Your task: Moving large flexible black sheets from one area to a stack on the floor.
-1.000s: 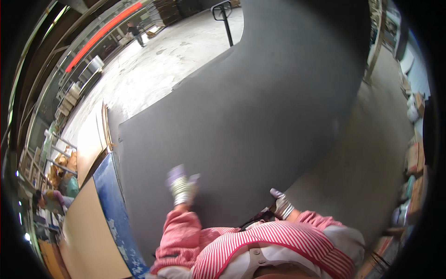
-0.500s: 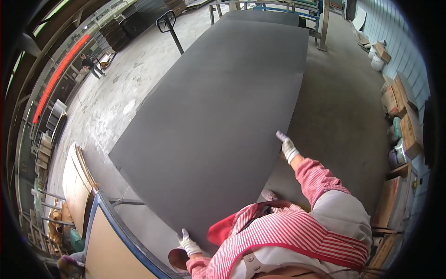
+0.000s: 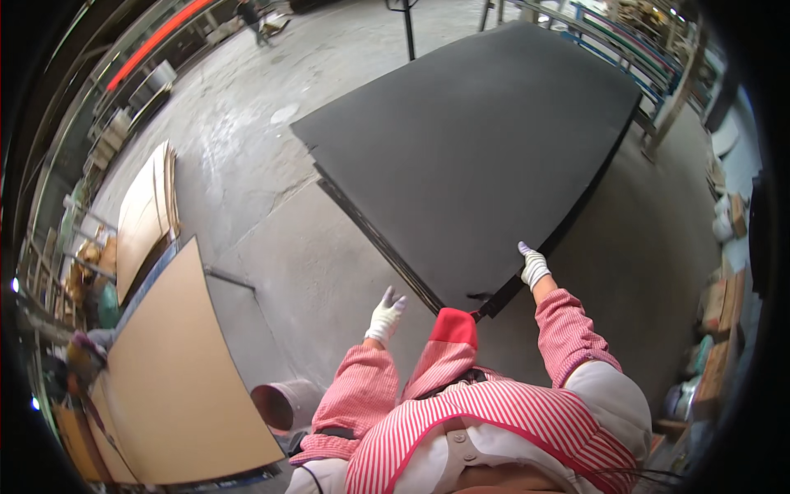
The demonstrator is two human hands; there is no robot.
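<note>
A large dark grey sheet (image 3: 477, 156) lies on a stack of similar black sheets (image 3: 374, 239), whose layered edges show along the near left side. At the stack's near right edge, my right hand (image 3: 535, 265), in a white glove, grips the top sheet, thumb on the upper face and fingers hidden beneath. My left hand (image 3: 385, 317), also gloved, hovers off the near left edge with its fingers apart and nothing in it. Close to the near corner, a small black piece (image 3: 480, 295) shows on the sheet.
Left of me stands a tan board (image 3: 177, 370), with more pale boards (image 3: 146, 216) behind it. A cylindrical bucket (image 3: 285, 406) is on the floor by my left arm. A metal frame (image 3: 629, 53) rises past the far right corner. Far left, a person (image 3: 251, 18) stands.
My left hand has come off the sheet and opened. The dark sheet now sits farther from me, showing the stack edges beneath. My right hand keeps its hold, and the view has shifted.
</note>
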